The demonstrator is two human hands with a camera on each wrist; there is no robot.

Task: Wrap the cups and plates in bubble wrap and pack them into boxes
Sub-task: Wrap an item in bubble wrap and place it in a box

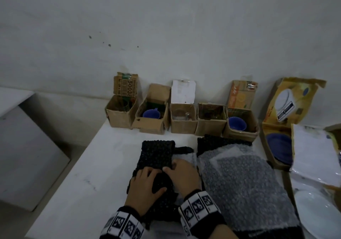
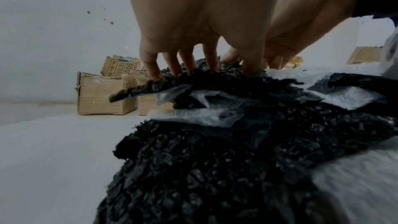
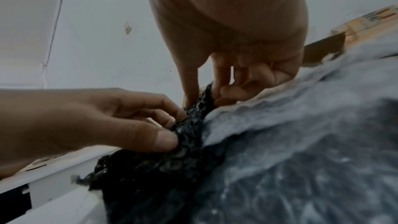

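Your left hand (image 1: 145, 185) and right hand (image 1: 181, 176) both pinch the black bubble wrap (image 1: 156, 155) at lower centre, on the worktop (image 1: 103, 165).

Black wristbands (image 1: 200, 210) carry white square-patterned marker tiles (image 1: 121, 224).

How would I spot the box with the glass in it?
Look along the wall at the row of small cardboard boxes on the white table. The middle box, third from the left, holds a clear glass. Alone among them, it has a white flap standing up behind it.
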